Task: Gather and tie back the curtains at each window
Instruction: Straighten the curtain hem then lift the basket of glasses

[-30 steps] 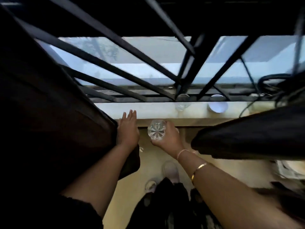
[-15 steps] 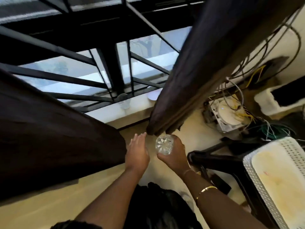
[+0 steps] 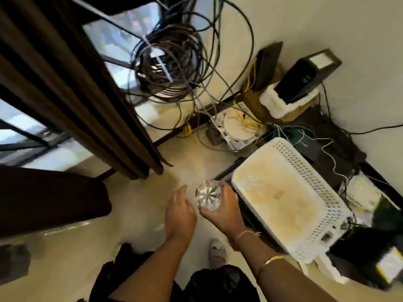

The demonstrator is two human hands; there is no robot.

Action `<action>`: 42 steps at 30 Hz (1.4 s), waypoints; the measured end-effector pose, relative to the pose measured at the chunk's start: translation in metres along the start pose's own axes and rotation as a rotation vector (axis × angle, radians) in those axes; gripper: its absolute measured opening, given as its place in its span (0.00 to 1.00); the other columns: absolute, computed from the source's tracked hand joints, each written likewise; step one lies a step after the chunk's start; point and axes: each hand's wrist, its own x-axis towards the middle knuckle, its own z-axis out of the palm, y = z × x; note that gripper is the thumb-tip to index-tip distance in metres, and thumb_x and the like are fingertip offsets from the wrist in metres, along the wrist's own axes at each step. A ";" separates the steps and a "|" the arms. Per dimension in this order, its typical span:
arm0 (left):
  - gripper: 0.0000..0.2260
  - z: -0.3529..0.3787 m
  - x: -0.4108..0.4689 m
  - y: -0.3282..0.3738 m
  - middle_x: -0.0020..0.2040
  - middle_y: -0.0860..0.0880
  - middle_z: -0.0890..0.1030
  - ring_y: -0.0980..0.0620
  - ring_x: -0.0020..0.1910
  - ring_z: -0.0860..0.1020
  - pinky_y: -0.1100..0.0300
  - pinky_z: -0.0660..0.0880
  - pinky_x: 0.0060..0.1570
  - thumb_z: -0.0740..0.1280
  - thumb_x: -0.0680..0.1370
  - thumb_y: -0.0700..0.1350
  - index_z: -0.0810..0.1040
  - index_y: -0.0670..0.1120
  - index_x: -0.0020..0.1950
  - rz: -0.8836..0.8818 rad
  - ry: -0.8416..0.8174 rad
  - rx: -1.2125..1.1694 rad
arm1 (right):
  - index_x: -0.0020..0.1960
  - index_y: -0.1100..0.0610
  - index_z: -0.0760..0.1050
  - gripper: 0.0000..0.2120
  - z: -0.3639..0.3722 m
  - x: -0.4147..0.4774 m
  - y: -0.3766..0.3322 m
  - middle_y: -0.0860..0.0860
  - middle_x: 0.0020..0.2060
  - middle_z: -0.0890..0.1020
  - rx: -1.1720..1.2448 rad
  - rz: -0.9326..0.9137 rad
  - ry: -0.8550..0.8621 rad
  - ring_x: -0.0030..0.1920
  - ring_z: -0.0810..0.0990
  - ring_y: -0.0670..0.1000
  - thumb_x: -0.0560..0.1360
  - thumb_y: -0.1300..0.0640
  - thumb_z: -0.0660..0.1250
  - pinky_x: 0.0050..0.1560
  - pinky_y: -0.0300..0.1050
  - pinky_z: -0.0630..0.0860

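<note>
A dark brown curtain (image 3: 72, 88) hangs in folds at the upper left, its hem ending above the pale floor. A second dark curtain panel (image 3: 45, 199) fills the left edge. My right hand (image 3: 220, 211) grips a clear cut-glass tumbler (image 3: 209, 194), seen from above. My left hand (image 3: 179, 211) is just left of the glass, fingers straight and together, holding nothing. Neither hand touches a curtain. The barred window (image 3: 122, 35) shows behind the curtains.
A thick coil of dark cables (image 3: 170, 62) hangs by the window. A white perforated plastic stool (image 3: 287, 197) stands right of my hands. Boxes, a router and loose wires (image 3: 239, 127) crowd the corner. A foot in a pale slipper (image 3: 216, 251) stands on the floor.
The view has swung right, away from the windowsill toward the cluttered corner. Both hands came off the sill and the left curtain; the right still holds the glass.
</note>
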 end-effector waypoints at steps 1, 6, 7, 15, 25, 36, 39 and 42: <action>0.22 0.013 -0.004 0.017 0.68 0.45 0.69 0.47 0.66 0.67 0.55 0.66 0.64 0.58 0.77 0.37 0.65 0.45 0.71 0.012 -0.002 -0.031 | 0.67 0.56 0.65 0.38 -0.016 -0.002 0.010 0.51 0.59 0.72 -0.012 -0.007 -0.001 0.61 0.69 0.52 0.61 0.46 0.74 0.62 0.44 0.67; 0.20 0.071 -0.029 0.079 0.65 0.44 0.72 0.46 0.64 0.69 0.50 0.68 0.63 0.60 0.76 0.36 0.68 0.42 0.68 0.110 -0.019 -0.070 | 0.57 0.42 0.64 0.29 -0.085 -0.011 0.060 0.38 0.49 0.70 0.009 -0.056 0.112 0.53 0.68 0.42 0.60 0.43 0.72 0.55 0.40 0.66; 0.19 0.078 -0.033 0.085 0.65 0.44 0.71 0.46 0.65 0.69 0.50 0.67 0.63 0.60 0.76 0.38 0.68 0.43 0.68 0.124 -0.032 -0.053 | 0.57 0.41 0.64 0.29 -0.095 -0.012 0.067 0.36 0.49 0.69 0.021 -0.046 0.137 0.53 0.68 0.42 0.60 0.43 0.72 0.54 0.37 0.66; 0.25 0.129 -0.030 0.115 0.77 0.45 0.46 0.46 0.76 0.45 0.52 0.44 0.73 0.52 0.81 0.47 0.48 0.45 0.76 0.301 -0.268 0.404 | 0.67 0.55 0.63 0.39 -0.166 0.019 0.123 0.52 0.61 0.70 0.025 0.097 0.270 0.60 0.69 0.56 0.62 0.48 0.76 0.61 0.52 0.70; 0.32 0.135 0.006 0.104 0.76 0.39 0.40 0.41 0.75 0.41 0.51 0.41 0.73 0.52 0.81 0.56 0.45 0.38 0.75 0.267 -0.436 0.745 | 0.69 0.60 0.62 0.40 -0.175 0.104 0.154 0.57 0.65 0.70 -0.023 0.213 0.198 0.66 0.68 0.58 0.63 0.53 0.77 0.66 0.52 0.67; 0.32 0.143 0.009 0.100 0.75 0.38 0.39 0.40 0.75 0.39 0.51 0.39 0.72 0.53 0.81 0.56 0.45 0.38 0.75 0.266 -0.438 0.757 | 0.71 0.61 0.60 0.42 -0.151 0.136 0.157 0.58 0.67 0.69 0.008 0.279 0.143 0.67 0.68 0.56 0.64 0.54 0.78 0.66 0.45 0.66; 0.32 0.142 0.009 0.101 0.75 0.38 0.38 0.39 0.74 0.39 0.51 0.39 0.72 0.52 0.81 0.55 0.45 0.38 0.75 0.262 -0.449 0.758 | 0.74 0.61 0.55 0.46 -0.152 0.138 0.157 0.59 0.68 0.68 0.010 0.307 0.123 0.69 0.67 0.56 0.64 0.54 0.78 0.68 0.45 0.64; 0.31 0.140 0.008 0.105 0.75 0.37 0.38 0.38 0.74 0.38 0.50 0.39 0.72 0.52 0.81 0.55 0.44 0.38 0.75 0.257 -0.458 0.773 | 0.75 0.61 0.50 0.49 -0.152 0.139 0.156 0.59 0.70 0.65 0.013 0.329 0.088 0.71 0.64 0.57 0.65 0.55 0.77 0.70 0.47 0.62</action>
